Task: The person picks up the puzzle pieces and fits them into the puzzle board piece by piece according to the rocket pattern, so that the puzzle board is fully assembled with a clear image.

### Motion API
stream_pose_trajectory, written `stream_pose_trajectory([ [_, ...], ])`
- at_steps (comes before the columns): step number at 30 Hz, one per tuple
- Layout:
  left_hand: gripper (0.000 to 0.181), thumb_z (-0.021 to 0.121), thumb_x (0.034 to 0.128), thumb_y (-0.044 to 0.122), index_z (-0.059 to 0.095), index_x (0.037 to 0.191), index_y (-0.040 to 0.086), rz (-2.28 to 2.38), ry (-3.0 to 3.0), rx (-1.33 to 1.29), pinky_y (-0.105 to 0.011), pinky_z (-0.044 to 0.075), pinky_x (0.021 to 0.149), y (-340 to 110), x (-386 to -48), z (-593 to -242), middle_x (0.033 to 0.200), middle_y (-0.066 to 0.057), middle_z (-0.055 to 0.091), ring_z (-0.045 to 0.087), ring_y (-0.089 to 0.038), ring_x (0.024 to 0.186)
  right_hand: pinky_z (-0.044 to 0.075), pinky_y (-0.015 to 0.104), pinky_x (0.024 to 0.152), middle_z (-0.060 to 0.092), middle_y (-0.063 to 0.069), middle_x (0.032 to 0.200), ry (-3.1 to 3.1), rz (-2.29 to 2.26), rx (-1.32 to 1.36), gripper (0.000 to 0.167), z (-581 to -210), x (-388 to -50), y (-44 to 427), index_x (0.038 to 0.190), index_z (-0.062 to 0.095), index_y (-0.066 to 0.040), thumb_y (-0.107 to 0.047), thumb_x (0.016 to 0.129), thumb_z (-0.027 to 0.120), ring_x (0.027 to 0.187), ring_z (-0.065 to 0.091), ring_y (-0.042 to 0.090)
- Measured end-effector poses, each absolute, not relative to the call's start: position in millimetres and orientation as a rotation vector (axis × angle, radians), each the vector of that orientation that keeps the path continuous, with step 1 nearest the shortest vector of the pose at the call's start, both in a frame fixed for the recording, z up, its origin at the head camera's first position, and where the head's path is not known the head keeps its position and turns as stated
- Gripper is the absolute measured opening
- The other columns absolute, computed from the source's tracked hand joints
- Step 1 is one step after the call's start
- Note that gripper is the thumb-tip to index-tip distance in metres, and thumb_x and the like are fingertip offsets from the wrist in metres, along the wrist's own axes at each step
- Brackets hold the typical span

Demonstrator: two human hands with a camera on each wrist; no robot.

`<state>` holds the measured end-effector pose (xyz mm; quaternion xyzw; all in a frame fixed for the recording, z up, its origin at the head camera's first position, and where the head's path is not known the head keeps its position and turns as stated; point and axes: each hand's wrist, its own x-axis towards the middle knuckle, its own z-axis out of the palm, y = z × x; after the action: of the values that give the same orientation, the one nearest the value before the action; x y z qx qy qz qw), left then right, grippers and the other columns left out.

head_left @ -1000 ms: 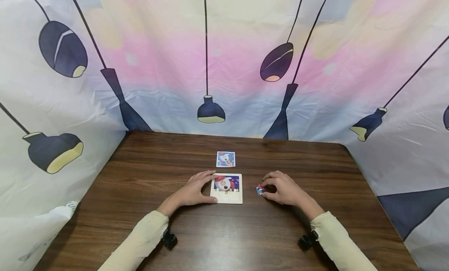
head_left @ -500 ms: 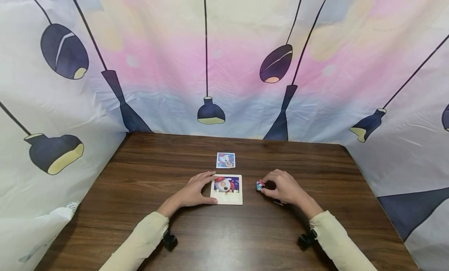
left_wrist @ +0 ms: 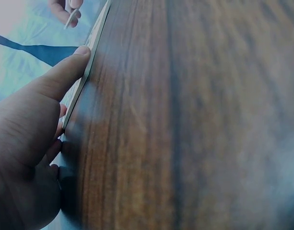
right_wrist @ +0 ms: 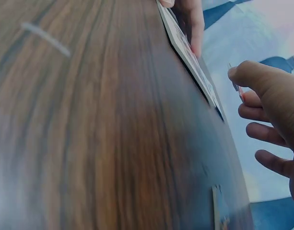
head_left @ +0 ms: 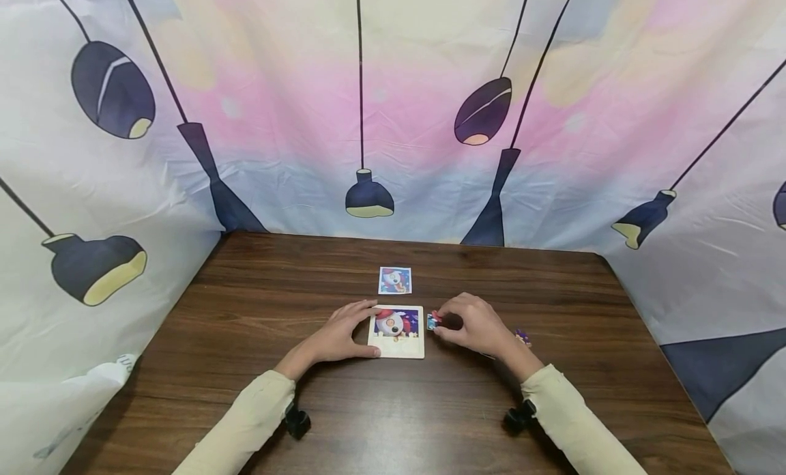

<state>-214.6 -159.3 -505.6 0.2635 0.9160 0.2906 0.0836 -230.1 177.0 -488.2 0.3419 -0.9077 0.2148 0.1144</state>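
Observation:
A white-framed puzzle board point(head_left: 402, 349) lies flat at the middle of the table; its upper part shows a cartoon picture, and its lower part is pale. My left hand point(head_left: 334, 335) holds the board by its left side, thumb point(left_wrist: 70, 69) at the near corner and fingers at the far one. Between thumb and fingertips, my right hand point(head_left: 475, 326) pinches a small blue and red puzzle piece point(head_left: 432, 321) just beside the board's right edge. In the right wrist view this piece point(right_wrist: 236, 86) is seen nearly edge-on, raised off the table.
Behind the board lies a small picture card point(head_left: 395, 281) with a similar cartoon. A purple loose piece point(head_left: 522, 337) rests right of my right wrist, and another piece point(head_left: 488, 355) is mostly hidden under that hand. A printed cloth point(head_left: 295, 188) hangs behind the table.
My right hand has lifted the puzzle piece and carried it left towards the board, uncovering a purple piece on the right. My left hand stays on the board.

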Motion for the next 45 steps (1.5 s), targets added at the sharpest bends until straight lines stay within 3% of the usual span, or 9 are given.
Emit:
stream_pose_trajectory([
  [25, 0.09, 0.077, 0.0844, 0.061, 0.045, 0.155, 0.015, 0.898, 2.719, 0.799, -0.064, 0.016, 0.121, -160.2, -214.4, -505.7, 0.165, -0.006, 0.033, 0.025, -0.035, 0.153, 0.055, 0.032, 0.083, 0.074, -0.01, 0.096, -2.6, 0.61, 1.221, 0.022, -498.5, -230.3, 104.6, 0.098, 0.079, -0.021, -0.04, 0.088, 0.08, 0.096, 0.063, 0.009],
  [45, 0.091, 0.076, 0.0846, 0.062, 0.044, 0.156, 0.015, 0.918, 2.713, 0.811, -0.066, 0.015, 0.12, -160.7, -214.7, -506.6, 0.165, -0.006, 0.032, 0.024, -0.036, 0.153, 0.053, 0.033, 0.087, 0.075, -0.008, 0.103, -2.572, 0.561, 1.342, 0.021, -500.9, -229.0, 86.1, 0.097, 0.078, -0.019, -0.04, 0.09, 0.079, 0.099, 0.062, 0.014],
])
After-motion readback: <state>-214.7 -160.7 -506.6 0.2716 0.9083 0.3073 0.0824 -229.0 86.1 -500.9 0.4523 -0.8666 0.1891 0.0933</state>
